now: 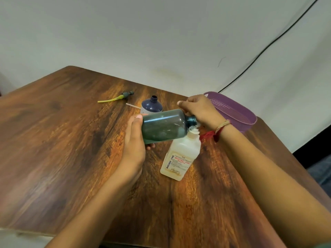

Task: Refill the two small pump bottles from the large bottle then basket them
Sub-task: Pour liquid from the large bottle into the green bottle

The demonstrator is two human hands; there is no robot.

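Observation:
A dark teal bottle [163, 127] is held on its side above the table, its open neck pointing right over the mouth of a white labelled bottle [180, 156] that stands on the wood. My left hand [134, 140] grips the teal bottle's base. My right hand [200, 110] curls round its shoulder and neck, thumb out on top. Behind them stands a small dark blue bottle [152, 106] with no cap. A pump head with a yellowish tube [123, 96] lies at the far left, and a thin white tube [132, 105] lies beside the blue bottle.
A purple plastic basket [238, 111] sits at the table's far right, just behind my right wrist. The wooden table [62, 140] ends at a white wall, where a black cable [268, 45] runs down. The table's right edge drops off near my right forearm.

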